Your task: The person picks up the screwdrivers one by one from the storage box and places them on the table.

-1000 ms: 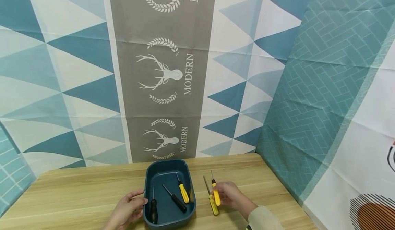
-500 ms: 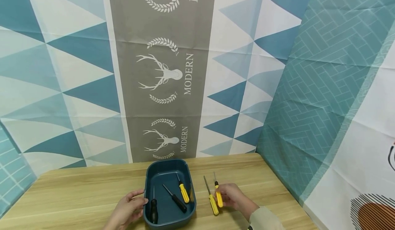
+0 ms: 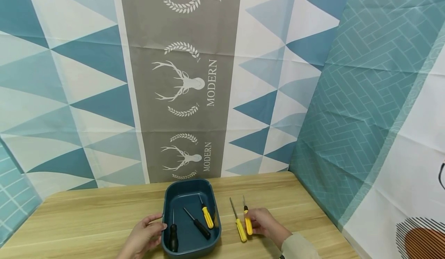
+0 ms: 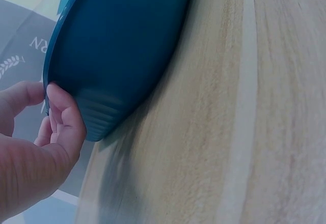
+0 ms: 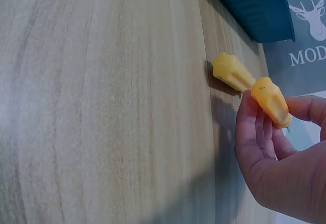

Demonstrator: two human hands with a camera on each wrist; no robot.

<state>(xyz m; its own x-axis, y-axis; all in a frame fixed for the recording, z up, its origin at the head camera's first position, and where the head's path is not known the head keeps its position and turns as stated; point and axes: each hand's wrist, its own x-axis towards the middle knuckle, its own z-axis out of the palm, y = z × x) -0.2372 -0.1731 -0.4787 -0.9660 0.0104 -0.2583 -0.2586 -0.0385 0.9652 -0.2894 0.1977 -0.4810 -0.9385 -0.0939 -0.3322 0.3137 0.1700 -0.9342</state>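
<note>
My left hand [image 3: 141,234] pinches the left rim of a dark blue box [image 3: 187,195], as the left wrist view also shows. Inside the box lie two black-handled screwdrivers, one along the left wall [image 3: 173,239] and one slanting mid-floor [image 3: 202,229], plus a yellow-handled screwdriver [image 3: 207,217] near the right wall. To the right of the box, my right hand [image 3: 262,221] holds another screwdriver [image 3: 248,225] by its yellow handle, shaft pointing to the back. A second yellow screwdriver [image 3: 241,230] lies just left of it on the table; its handle [image 5: 232,71] shows in the right wrist view.
The wood-grain table [image 3: 94,212] ends at the back against a patterned cloth wall [image 3: 184,97]. A teal cloth panel [image 3: 333,143] borders its right side.
My right hand has shifted slightly right and toward me with its screwdriver, and a gap now shows between the two yellow handles. My left hand and the box stay put.
</note>
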